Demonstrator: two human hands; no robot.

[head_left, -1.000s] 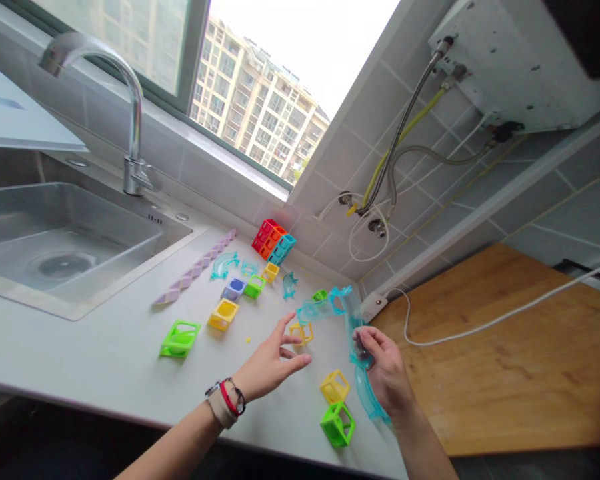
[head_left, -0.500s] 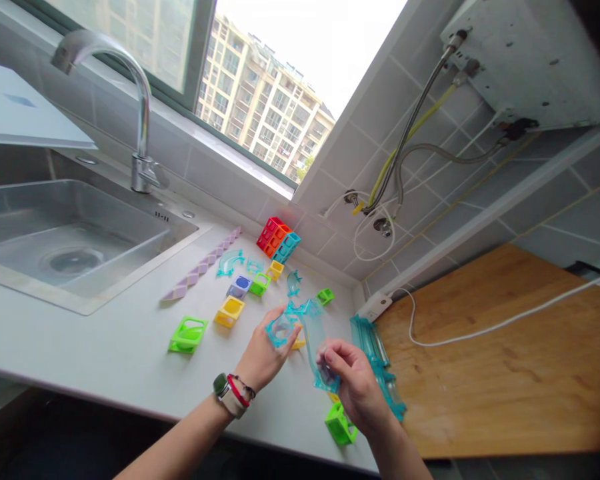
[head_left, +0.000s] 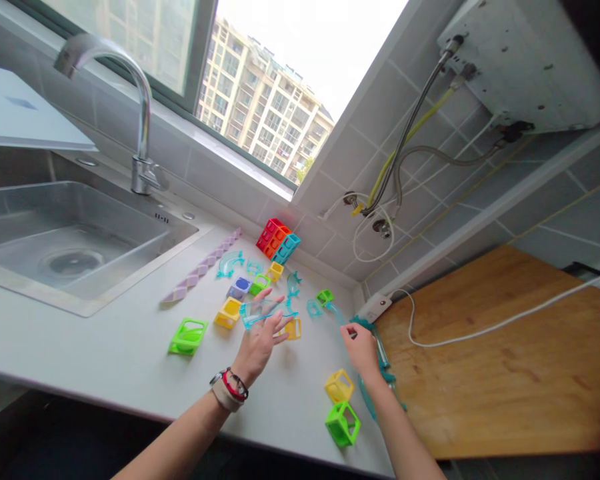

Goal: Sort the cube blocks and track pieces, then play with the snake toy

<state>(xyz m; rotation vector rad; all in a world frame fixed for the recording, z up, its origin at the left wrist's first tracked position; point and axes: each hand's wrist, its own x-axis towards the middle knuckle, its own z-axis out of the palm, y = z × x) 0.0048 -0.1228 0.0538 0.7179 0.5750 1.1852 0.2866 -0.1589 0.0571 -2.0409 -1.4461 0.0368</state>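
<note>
My left hand [head_left: 261, 338] hovers over the white counter [head_left: 105, 347] and holds a clear teal track piece [head_left: 265, 310] by its fingertips. A small yellow cube frame [head_left: 293, 329] lies just right of that hand. My right hand [head_left: 360, 347] is closed on the end of another teal track piece [head_left: 337, 313] near the counter's right edge, beside a pile of teal tracks [head_left: 380, 353]. A yellow cube [head_left: 339, 386] and a green cube [head_left: 343, 424] lie below my right hand.
Loose cubes lie about: green [head_left: 187, 335], yellow [head_left: 229, 313], blue-topped [head_left: 239, 288]. A red, orange and teal block stack [head_left: 278, 241] stands by the wall. A purple strip [head_left: 200, 270] lies near the sink [head_left: 65, 247]. A wooden board [head_left: 505, 360] with a white cable is right.
My left hand has taken the teal track piece leftward and now holds it alone. My right hand has moved right, toward the teal pile by the wooden board.
</note>
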